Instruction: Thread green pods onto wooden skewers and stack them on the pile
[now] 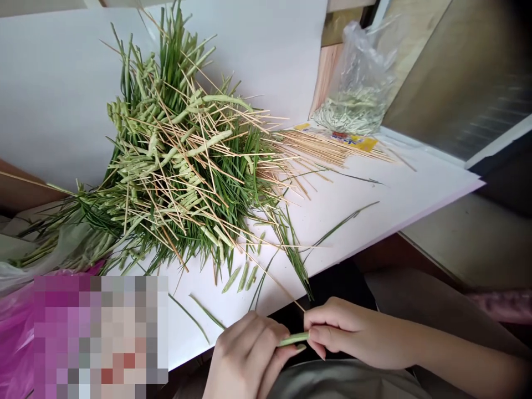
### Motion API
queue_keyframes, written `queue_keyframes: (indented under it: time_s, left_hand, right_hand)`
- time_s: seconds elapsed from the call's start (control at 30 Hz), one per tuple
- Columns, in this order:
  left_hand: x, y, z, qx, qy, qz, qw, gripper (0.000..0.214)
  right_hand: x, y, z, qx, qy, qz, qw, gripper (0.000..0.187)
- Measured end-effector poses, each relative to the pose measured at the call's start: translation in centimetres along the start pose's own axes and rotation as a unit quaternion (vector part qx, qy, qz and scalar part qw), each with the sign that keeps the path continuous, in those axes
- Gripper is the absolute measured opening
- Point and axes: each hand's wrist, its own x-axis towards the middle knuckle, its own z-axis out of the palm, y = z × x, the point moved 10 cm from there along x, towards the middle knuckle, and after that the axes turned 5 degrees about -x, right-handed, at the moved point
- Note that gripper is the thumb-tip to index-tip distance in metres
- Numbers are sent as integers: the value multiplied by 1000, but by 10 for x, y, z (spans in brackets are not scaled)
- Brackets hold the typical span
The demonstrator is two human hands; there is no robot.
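A short light-green piece [293, 338], like a cut length of long bean, bridges my two hands near the table's front edge. My left hand [253, 352] is closed around its left end. With thumb and forefinger pinched, my right hand [344, 332] meets the other end. A thin bamboo skewer [282, 287] runs from the table down to my right hand; its end is hidden there. Beyond my hands lies a large heap [178, 166] of dark-green stalks, light-green pieces and skewers. Several loose cut pieces [242, 277] rest on the table in front of it.
Behind the heap's right side lies a bundle of bamboo skewers [328, 148]. A clear plastic bag [357, 94] of pale-green pieces stands at the back right. Loose green stalks [344, 221] lie on the white table [415, 194]. A pink plastic bag [16, 327] sits left, beside a blurred-out patch.
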Motion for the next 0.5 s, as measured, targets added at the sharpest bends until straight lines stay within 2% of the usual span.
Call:
queue_keyframes:
  time_s: [0.17,0.23,0.4,0.5]
  left_hand:
    - [0,17,22,165,-91,72,980,22]
    - [-1,24,29,209,-110,97,967,27]
    - [-2,37,35,244,-93,156,952,26]
    - [-4,35,34,215,-68,160,961,37]
  right_hand:
    - [3,3,9,11,-19,-12,1000,37]
    - [4,7,12,7,-28,-6,1000,37]
    - [4,12,23,42,-53,-1,998,28]
    - [0,6,24,60,-35,-14,997,24]
